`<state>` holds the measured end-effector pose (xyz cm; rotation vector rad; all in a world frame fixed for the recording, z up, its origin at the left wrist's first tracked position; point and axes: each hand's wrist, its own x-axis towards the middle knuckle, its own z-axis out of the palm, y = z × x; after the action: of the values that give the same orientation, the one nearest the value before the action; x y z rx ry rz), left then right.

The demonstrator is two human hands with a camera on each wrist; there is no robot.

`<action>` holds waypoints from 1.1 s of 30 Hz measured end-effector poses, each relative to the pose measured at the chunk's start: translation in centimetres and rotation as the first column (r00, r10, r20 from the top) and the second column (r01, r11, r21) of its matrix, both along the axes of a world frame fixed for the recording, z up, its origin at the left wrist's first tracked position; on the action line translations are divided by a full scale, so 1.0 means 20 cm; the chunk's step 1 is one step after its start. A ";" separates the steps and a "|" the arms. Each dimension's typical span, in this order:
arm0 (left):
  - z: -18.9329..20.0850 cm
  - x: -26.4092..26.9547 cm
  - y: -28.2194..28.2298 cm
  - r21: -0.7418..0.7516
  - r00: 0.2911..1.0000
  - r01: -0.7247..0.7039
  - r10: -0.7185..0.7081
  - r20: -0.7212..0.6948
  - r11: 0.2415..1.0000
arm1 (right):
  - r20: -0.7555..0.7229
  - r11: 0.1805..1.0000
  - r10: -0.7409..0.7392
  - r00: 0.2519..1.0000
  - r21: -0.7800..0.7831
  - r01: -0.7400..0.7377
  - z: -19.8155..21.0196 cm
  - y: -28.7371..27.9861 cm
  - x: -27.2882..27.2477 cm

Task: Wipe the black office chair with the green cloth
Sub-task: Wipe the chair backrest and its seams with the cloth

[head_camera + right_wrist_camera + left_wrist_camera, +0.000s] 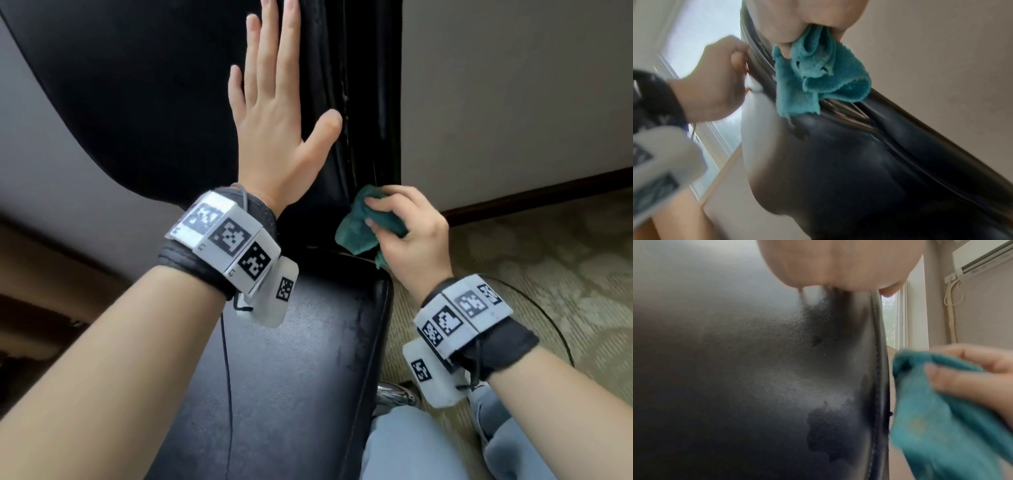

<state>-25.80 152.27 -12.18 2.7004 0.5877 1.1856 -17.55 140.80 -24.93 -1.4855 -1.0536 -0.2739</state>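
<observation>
The black office chair [144, 85] fills the head view, its backrest upright and its seat [291, 377] below. My left hand [274, 113] lies flat on the backrest with straight, spread fingers, thumb near the right edge seam. My right hand [407, 236] grips the bunched green cloth [359, 226] and holds it against the lower right edge of the backrest, just above the seat. In the left wrist view the cloth [937, 410] sits beside the chair's stitched edge [875, 369]. In the right wrist view the cloth [818, 78] hangs from my fingers against the chair [859, 162].
A beige wall [513, 85] with a dark baseboard [534, 198] stands right of the chair. Patterned carpet [548, 267] covers the floor. A thin black cable [227, 377] runs over the seat. My jeans-clad legs [428, 445] and a chrome chair part [394, 397] are at the bottom right.
</observation>
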 end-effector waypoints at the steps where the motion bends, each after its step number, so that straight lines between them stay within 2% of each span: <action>1: 0.00 0.00 0.00 0.000 1.000 0.000 0.000 -0.005 1.000 | -0.031 0.999 -0.013 0.999 0.031 0.014 0.03 0.00 0.00; 4: 0.01 -0.01 0.00 -0.001 1.000 -0.001 0.001 -0.015 1.000 | -0.073 0.977 -0.088 0.993 0.189 0.100 0.21 0.04 0.02; 7: 0.02 0.00 0.00 -0.002 1.000 -0.021 0.021 -0.022 1.000 | -0.041 0.981 -0.064 0.997 0.179 0.070 0.30 0.12 0.00; 9: 0.01 0.00 0.00 -0.012 0.999 -0.030 0.030 -0.028 0.999 | -0.058 0.992 -0.026 0.998 0.125 0.034 0.23 0.13 -0.05; 13: 0.01 0.01 -0.01 -0.039 0.999 -0.039 0.038 -0.035 0.998 | -0.066 0.990 0.001 0.998 0.140 0.008 0.02 0.09 -0.06; 16: 0.02 0.01 -0.02 -0.048 0.998 -0.046 0.044 -0.034 0.998 | -0.066 0.999 0.015 0.998 0.045 -0.012 -0.07 0.05 -0.01; 18: 0.03 0.01 -0.02 -0.054 0.998 -0.052 0.050 -0.038 0.997 | -0.122 1.000 -0.003 0.993 -0.017 0.001 -0.13 -0.02 0.04; 21: 0.03 0.02 -0.02 -0.065 0.998 -0.054 0.052 -0.045 0.996 | -0.227 0.982 -0.184 0.956 -0.080 0.170 -0.19 -0.14 0.16; 23: 0.02 0.03 -0.03 -0.068 0.998 -0.051 0.049 -0.037 0.996 | -0.234 0.951 -0.287 0.929 -0.188 0.246 -0.21 -0.21 0.23; 26: 0.01 0.04 -0.03 -0.074 0.999 -0.049 0.047 -0.018 0.996 | -0.227 0.939 -0.268 0.936 -0.279 0.201 -0.21 -0.23 0.22; 29: 0.01 0.04 -0.03 -0.079 0.998 -0.056 0.056 -0.003 0.995 | -0.281 0.979 -0.147 0.948 -0.178 0.099 -0.14 -0.15 0.13; 33: -0.02 0.02 -0.04 -0.087 0.999 -0.049 0.048 -0.007 0.995 | -0.274 0.995 -0.067 0.959 0.047 0.083 0.00 -0.02 -0.01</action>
<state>-25.31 151.52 -12.66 2.6314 0.6924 1.1373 -17.72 140.41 -24.91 -1.4644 -0.7635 -0.1468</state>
